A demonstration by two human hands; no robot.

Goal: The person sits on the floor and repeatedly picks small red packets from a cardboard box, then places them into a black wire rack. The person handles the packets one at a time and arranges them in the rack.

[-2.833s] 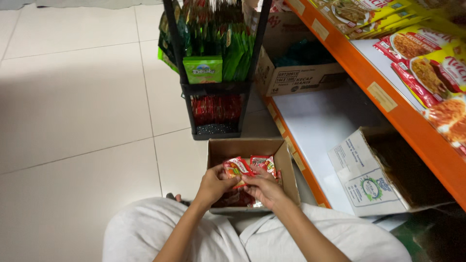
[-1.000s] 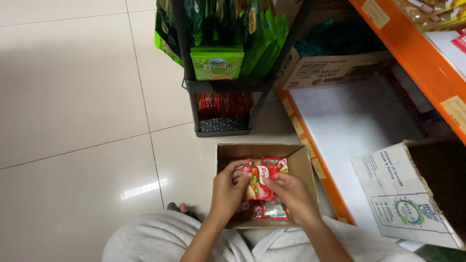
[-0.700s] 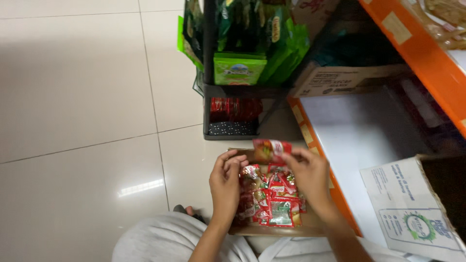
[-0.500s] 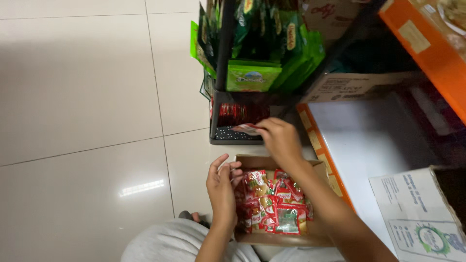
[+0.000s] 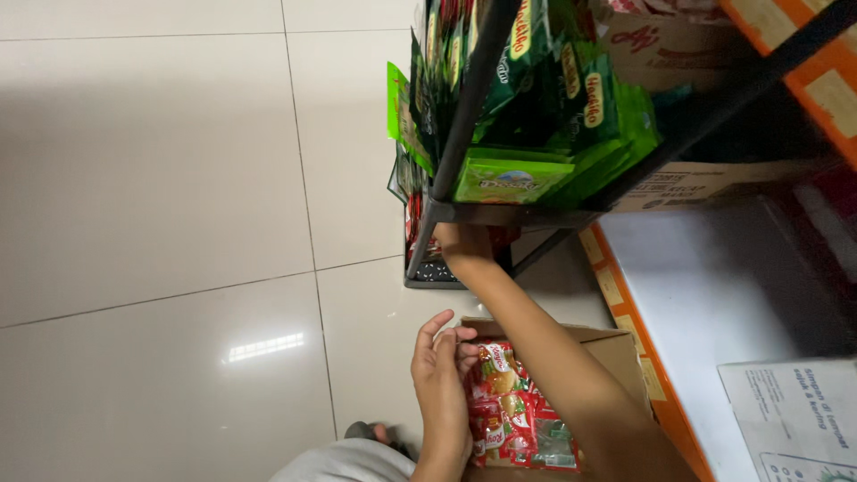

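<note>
Your right hand (image 5: 460, 239) is pushed into the bottom tier of the black wire rack (image 5: 464, 134), at about 12 o'clock from the cardboard box (image 5: 616, 348); its fingers are hidden behind the rack's bottom bar, so I cannot tell whether they pinch a sachet or are spread. Right forearm runs straight and diagonal from 5 o'clock up to the rack, wrist roughly level with the shelf lip. Your left hand (image 5: 439, 393) sits at the box's left edge, fingers loosely curled and slightly apart, fingertips touching the top of the red sachets (image 5: 509, 419), not gripping anything firmly that I can see. The sachets are still in the box, packed against its left wall, just beside the left palm. Red packets (image 5: 420, 241) already show in the bottom tier, partly hidden. Green packets (image 5: 536, 116) fill the tier above. To do this well, I'd judge: keep the wrist low so it clears the bar, seat the sachet upright against those already there, and keep the left hand steadying the stack. Orange shelf edge (image 5: 625, 303) lies at 3 o'clock, white tile floor (image 5: 161, 223) at 9.
</note>
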